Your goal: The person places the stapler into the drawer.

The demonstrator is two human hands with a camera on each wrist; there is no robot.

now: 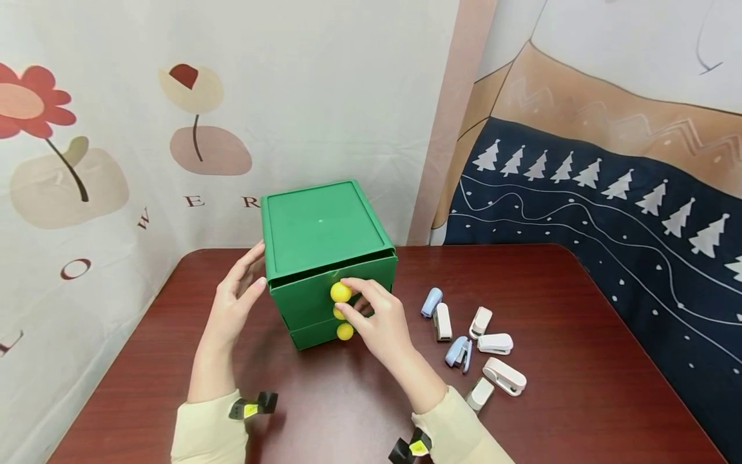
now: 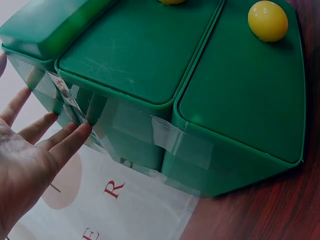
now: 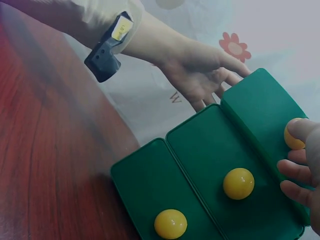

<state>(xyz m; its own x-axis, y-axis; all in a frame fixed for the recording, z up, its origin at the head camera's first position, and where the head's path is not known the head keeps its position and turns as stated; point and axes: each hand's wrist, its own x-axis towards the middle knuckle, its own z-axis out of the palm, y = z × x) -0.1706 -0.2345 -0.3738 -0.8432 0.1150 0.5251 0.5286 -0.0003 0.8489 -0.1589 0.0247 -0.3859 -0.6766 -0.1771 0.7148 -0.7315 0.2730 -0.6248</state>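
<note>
- Green drawer box (image 1: 321,222): centre of the frame, on the desk (image 1: 597,367), its knobbed front towards us, presumably for easy reach.
- Right hand (image 1: 382,319): finger and thumb pinch the top yellow knob (image 1: 341,292), finger above, thumb below; we judge it a grip suited to drawing outward.
- Top drawer (image 1: 304,298): juts past the drawers beneath.
- Left hand (image 1: 230,306): fingers spread, gripping nothing, tips against the box's side at left; likely a brace against sliding.
- Clear tape (image 2: 167,134) crosses the side seams; we suppose it binds the tiers together.
- Staplers (image 1: 504,376), white and pale blue: loose right of centre, apart from the box; we guess set aside to leave the front free.
- Desk surface: dark red-brown, wood-grained, glossy at lower centre.
- Room: pale flowered sheet (image 1: 336,90) behind, upper left; navy cloth with white trees (image 1: 533,216), upper right.
</note>
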